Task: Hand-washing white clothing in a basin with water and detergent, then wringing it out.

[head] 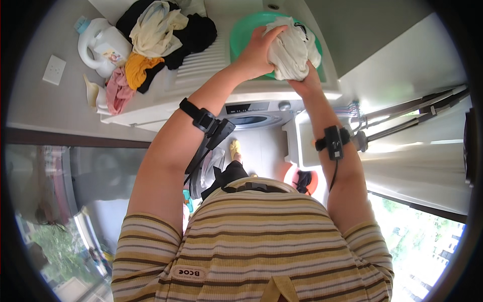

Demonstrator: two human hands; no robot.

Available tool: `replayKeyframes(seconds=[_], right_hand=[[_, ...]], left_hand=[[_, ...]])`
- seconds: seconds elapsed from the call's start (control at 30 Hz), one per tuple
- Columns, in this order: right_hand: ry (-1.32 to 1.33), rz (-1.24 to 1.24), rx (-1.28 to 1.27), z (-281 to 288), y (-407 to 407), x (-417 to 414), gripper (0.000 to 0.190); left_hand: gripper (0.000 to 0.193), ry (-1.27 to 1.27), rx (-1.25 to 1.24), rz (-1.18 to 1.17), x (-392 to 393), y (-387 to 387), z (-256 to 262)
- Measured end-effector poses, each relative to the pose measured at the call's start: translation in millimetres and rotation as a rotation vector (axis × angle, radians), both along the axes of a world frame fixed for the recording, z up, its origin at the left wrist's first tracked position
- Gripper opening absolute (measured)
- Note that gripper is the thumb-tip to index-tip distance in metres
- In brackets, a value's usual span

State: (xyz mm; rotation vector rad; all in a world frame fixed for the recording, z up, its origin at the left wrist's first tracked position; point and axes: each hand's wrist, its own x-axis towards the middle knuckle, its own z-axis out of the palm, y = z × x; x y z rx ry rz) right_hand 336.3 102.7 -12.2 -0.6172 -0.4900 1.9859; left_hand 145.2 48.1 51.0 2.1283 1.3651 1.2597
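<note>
Between both palms I hold a bunched white garment (288,53) with a small dark trim near its top. My left hand (258,51) grips it from the left, thumb and fingers spread around the cloth. From below and the right, my right hand (307,83) supports it, with its fingers partly hidden by the fabric. Behind and below the bundle is a green plastic basin (241,32), standing in the sink area. Whether the cloth touches the basin is hidden.
Left of the basin, a ribbed washboard (202,68) carries piled dark clothes (198,36), cream cloth (156,30), a yellow garment (139,70) and a pink one (120,90). A white detergent jug (103,45) stands beside them. Under the counter sits a washing machine (253,120).
</note>
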Motion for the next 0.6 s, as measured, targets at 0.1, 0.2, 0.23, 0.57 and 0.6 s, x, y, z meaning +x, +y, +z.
replayKeyframes(seconds=[0.1, 0.2, 0.23, 0.57, 0.6], right_hand=[[0.049, 0.074, 0.078, -28, -32, 46, 0.048], [0.031, 0.138, -0.001, -63, -75, 82, 0.052], [0.019, 0.148, 0.001, -71, -87, 91, 0.053], [0.000, 0.274, -0.175, -147, -177, 112, 0.055], [-0.028, 0.268, -0.231, -165, -184, 110, 0.053]], left_hand=[[0.094, -0.111, -0.039, -0.053, 23, -42, -14], [0.092, -0.260, -0.121, -0.069, 49, -84, -60], [0.092, -0.310, -0.141, -0.079, 56, -95, -76], [0.090, -0.055, -0.167, 0.030, 69, -191, -157], [0.092, -0.081, -0.279, 0.021, 66, -195, -173]])
